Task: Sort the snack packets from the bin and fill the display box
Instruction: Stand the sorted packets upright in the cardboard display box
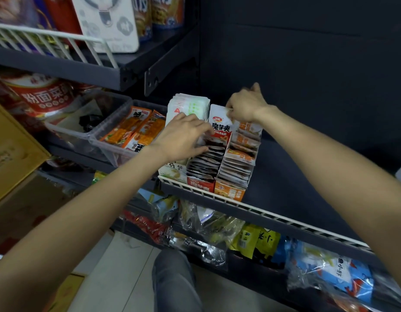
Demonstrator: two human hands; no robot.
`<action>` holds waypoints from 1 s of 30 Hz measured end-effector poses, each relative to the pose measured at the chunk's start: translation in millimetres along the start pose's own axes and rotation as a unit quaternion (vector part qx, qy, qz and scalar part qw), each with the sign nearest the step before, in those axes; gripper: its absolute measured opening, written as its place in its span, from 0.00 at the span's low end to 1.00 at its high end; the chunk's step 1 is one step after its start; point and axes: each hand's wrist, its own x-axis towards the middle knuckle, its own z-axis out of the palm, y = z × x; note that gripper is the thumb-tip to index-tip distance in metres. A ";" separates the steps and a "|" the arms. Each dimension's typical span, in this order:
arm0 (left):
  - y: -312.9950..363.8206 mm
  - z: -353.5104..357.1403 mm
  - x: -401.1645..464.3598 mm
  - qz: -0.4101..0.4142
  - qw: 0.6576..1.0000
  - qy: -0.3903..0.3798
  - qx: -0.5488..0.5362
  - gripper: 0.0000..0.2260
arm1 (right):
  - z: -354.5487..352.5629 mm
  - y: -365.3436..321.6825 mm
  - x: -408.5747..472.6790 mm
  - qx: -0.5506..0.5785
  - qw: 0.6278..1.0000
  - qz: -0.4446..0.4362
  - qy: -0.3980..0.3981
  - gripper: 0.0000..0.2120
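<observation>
On a dark grey metal shelf with a white wire front rail stand three open cardboard display boxes side by side. The red-fronted display box in the middle holds a row of dark upright snack packets; the orange-fronted display box to its right holds a row of orange-and-white snack packets. The left hand rests with curled fingers on the back of the dark row, its fingertips pressing among the packets. The right hand pinches the top edge of packets at the back of the orange box, beside the red box's raised white lid flap. Left of the boxes sits a clear plastic bin holding flat orange snack packets. Bagged goods lie on the shelf below.
</observation>
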 end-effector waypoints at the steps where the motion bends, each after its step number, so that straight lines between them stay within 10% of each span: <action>1: -1.5 0.3 1.7 0.002 1.000 -0.009 0.010 0.19 | 2.8 -1.3 1.6 -0.018 1.000 0.005 -0.004 0.10; 9: 6.0 6.3 13.9 0.068 0.988 -0.014 0.137 0.08 | 10.4 -0.6 -4.0 -0.022 0.998 0.002 0.055 0.14; 21: 6.2 -5.7 61.2 -0.071 0.988 0.075 0.111 0.07 | 3.7 16.3 -29.4 0.204 0.973 -0.063 0.086 0.09; 30: 8.4 -0.3 56.2 -0.069 0.989 0.124 0.045 0.14 | 0.5 -5.8 -22.5 0.005 0.993 -0.018 0.120 0.05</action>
